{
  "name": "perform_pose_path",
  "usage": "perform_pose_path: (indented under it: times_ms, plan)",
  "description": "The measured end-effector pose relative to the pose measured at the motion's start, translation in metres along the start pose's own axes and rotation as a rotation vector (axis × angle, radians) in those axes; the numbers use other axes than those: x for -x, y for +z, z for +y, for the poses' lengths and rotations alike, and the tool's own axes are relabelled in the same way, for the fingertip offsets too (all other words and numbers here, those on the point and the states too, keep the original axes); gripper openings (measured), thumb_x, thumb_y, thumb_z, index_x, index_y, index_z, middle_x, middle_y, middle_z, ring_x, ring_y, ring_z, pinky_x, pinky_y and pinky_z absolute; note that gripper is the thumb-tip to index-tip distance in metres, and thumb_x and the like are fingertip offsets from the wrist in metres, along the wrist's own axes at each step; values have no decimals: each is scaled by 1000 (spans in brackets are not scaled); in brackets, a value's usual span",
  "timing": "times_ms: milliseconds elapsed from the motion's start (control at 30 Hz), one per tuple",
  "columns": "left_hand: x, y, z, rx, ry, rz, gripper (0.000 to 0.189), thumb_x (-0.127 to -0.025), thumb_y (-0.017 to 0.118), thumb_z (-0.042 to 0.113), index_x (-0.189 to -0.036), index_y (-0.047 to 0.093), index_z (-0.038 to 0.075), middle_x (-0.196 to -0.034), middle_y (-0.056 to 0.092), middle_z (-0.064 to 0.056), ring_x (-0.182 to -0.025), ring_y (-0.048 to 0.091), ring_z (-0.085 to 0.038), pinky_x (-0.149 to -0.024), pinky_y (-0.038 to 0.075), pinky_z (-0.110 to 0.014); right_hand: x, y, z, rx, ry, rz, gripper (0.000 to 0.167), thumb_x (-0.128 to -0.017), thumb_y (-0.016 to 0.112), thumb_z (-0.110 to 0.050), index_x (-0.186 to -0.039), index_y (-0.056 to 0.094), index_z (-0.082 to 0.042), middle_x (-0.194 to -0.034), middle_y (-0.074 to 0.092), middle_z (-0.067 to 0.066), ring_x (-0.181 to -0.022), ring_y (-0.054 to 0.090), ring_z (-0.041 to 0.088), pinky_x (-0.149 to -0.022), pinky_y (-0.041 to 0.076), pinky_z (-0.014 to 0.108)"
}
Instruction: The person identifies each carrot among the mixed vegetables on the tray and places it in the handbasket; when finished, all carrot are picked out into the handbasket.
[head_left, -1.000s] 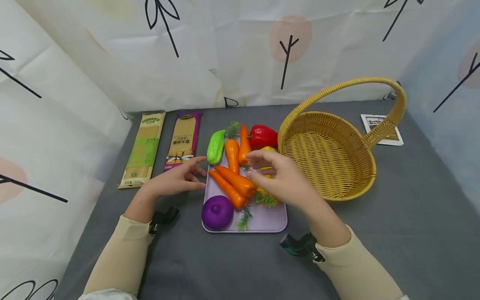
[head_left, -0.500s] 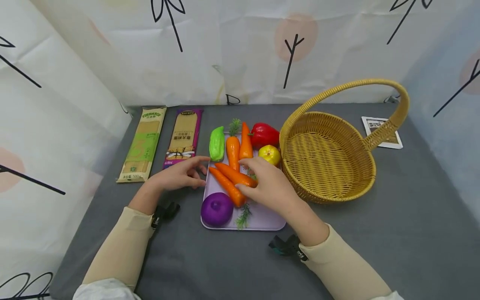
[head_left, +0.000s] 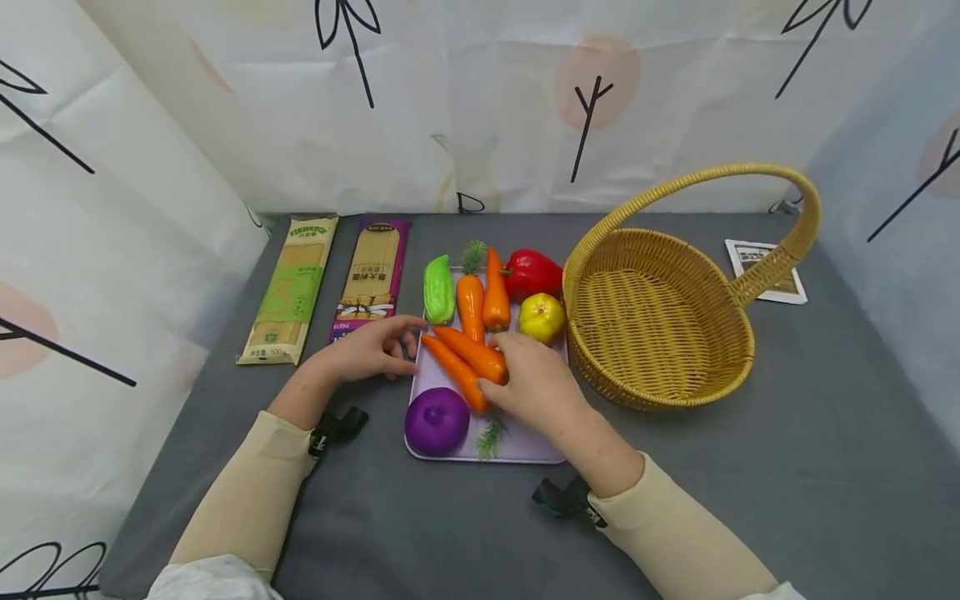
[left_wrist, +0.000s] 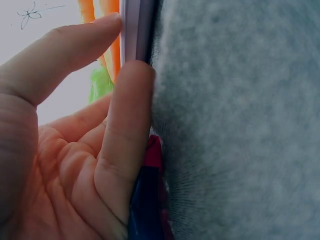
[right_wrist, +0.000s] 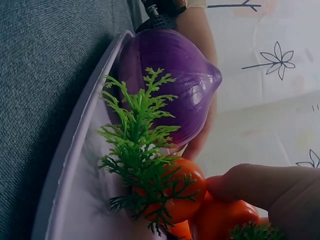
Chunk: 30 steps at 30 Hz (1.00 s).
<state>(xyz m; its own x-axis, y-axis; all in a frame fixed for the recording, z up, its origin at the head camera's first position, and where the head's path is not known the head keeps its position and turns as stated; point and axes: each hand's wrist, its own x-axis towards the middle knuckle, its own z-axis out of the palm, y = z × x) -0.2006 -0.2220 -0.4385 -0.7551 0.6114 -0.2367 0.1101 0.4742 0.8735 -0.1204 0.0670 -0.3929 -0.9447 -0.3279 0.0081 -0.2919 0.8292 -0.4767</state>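
My right hand (head_left: 540,387) holds the leafy end of an orange carrot (head_left: 472,350) that slants across the lilac tray (head_left: 521,450). In the right wrist view the thumb (right_wrist: 245,182) presses on that carrot, and a second carrot (right_wrist: 185,197) with green fronds lies against it. A purple onion (head_left: 437,422) sits in the tray's near left corner. At the tray's left edge my left hand (head_left: 367,350) is loosely bent, its fingertips by the rim (left_wrist: 131,30) and nothing in its grasp. Two more carrots (head_left: 470,304) lie farther back.
Also on the tray are a green pepper-like vegetable (head_left: 438,292), a red bell pepper (head_left: 534,275) and a round yellow fruit or vegetable (head_left: 542,317). A wicker basket (head_left: 652,333) with a tall handle stands right. Two pasta packets (head_left: 288,292) lie left, a white-framed card (head_left: 787,287) behind the basket.
My right hand has come down and left from over the yellow piece, and its fingers have closed around the upper slanted carrot. The left hand stays by the tray's edge.
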Motion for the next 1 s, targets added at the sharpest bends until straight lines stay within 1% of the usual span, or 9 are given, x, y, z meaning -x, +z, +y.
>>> perform_pose_path:
  times_ms: [133, 167, 267, 367, 433, 533, 667, 800, 1000]
  plan:
    - [-3, 0, 3, 9, -3, -7, 66, -92, 76, 6, -149, 43, 3, -105, 58, -17, -72, 59, -23, -68, 57, -32, 1, -2, 1, -6, 14, 39, 48, -86, 79, -29, -127, 66, -7, -111, 70, 4, -83, 61, 16, -73, 53, 34]
    - [-4, 0, 4, 11, -4, -9, 65, -93, 76, 7, -149, 43, 3, -105, 58, -17, -72, 59, -23, -68, 57, -32, 1, -4, 1, -16, 16, 55, 47, -86, 78, -29, -126, 66, -8, -107, 70, 3, -81, 61, 16, -71, 53, 33]
    - [-4, 0, 5, 10, 2, -10, 65, -93, 76, 7, -149, 43, 2, -105, 57, -18, -71, 59, -23, -68, 57, -32, 5, -12, -2, -38, 10, 129, 45, -85, 78, -30, -124, 68, -8, -102, 71, 2, -76, 60, 16, -65, 51, 31]
    - [-3, 0, 6, -7, 6, -2, 65, -92, 77, 9, -148, 44, 3, -104, 58, -17, -70, 59, -24, -68, 57, -32, 14, -26, -8, -62, -17, 213, 44, -84, 80, -31, -122, 69, -10, -101, 71, 1, -76, 60, 16, -64, 50, 32]
    - [-2, 0, 5, -12, 3, 5, 65, -92, 77, 9, -148, 45, 4, -103, 59, -16, -70, 59, -24, -67, 57, -32, 21, -36, -13, -74, -44, 269, 46, -83, 81, -30, -123, 70, -10, -105, 72, 2, -79, 62, 17, -67, 52, 32]
    - [-1, 1, 2, -9, -1, 5, 65, -92, 78, 8, -148, 45, 4, -103, 59, -14, -69, 59, -23, -67, 57, -31, 33, -51, -19, -100, -86, 343, 46, -82, 83, -28, -122, 70, -10, -106, 71, 3, -80, 63, 19, -68, 53, 33]
    - [3, 2, 1, -2, -5, -2, 65, -91, 77, 7, -147, 45, 3, -103, 59, -14, -68, 58, -23, -66, 56, -30, 50, -71, -24, -160, -117, 424, 43, -81, 86, -24, -119, 71, -11, -101, 69, 1, -79, 61, 17, -67, 53, 32]
    - [3, 3, 0, -1, -14, 1, 65, -91, 78, 7, -147, 46, 4, -103, 59, -14, -68, 58, -23, -66, 55, -29, 64, -90, -24, -208, -151, 502, 44, -79, 87, -18, -120, 71, -9, -102, 70, 0, -76, 61, 13, -65, 55, 31]
    - [4, 3, -1, 12, -5, -6, 63, -92, 77, 8, -146, 46, 3, -104, 59, -15, -68, 58, -22, -66, 56, -30, 84, -116, -18, -229, -189, 622, 46, -77, 88, -10, -119, 72, -6, -106, 71, 0, -76, 60, 12, -66, 50, 20]
